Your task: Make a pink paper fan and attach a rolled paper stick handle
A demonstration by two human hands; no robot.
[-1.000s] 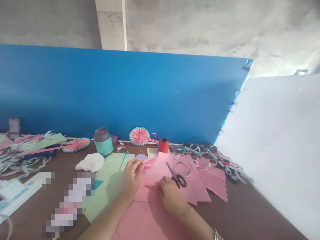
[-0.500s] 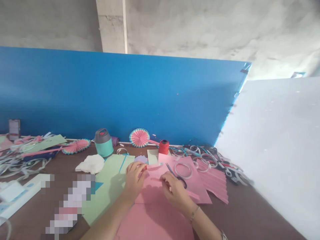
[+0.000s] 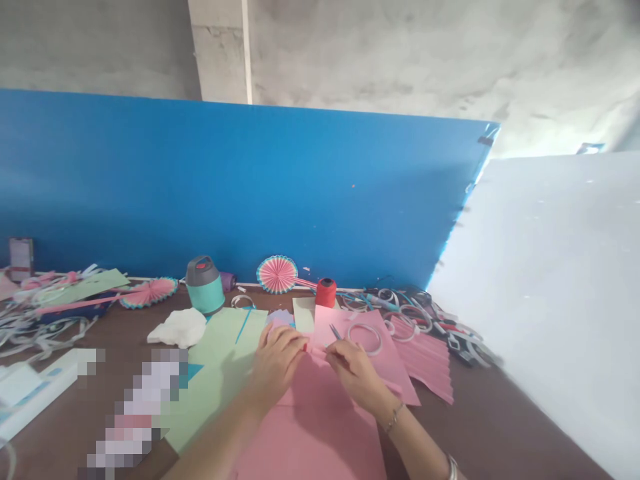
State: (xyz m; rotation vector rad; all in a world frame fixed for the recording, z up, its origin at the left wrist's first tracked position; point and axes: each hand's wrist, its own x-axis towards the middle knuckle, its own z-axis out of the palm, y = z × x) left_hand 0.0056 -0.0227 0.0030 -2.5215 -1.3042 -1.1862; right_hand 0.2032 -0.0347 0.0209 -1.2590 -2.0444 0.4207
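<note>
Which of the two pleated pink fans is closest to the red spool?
The fan right of the teal container, seen as a full circle before the blue partition; the other fan sits left of that container, farther from the red spool.

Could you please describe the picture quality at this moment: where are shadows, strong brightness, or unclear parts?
In the head view, the white panel at right looks washed out; in the head view, soft shadows darken the green sheet near the left hand and the pink sheet below the right hand; in the head view, coarse pixel blocks obscure something at lower left.
</note>
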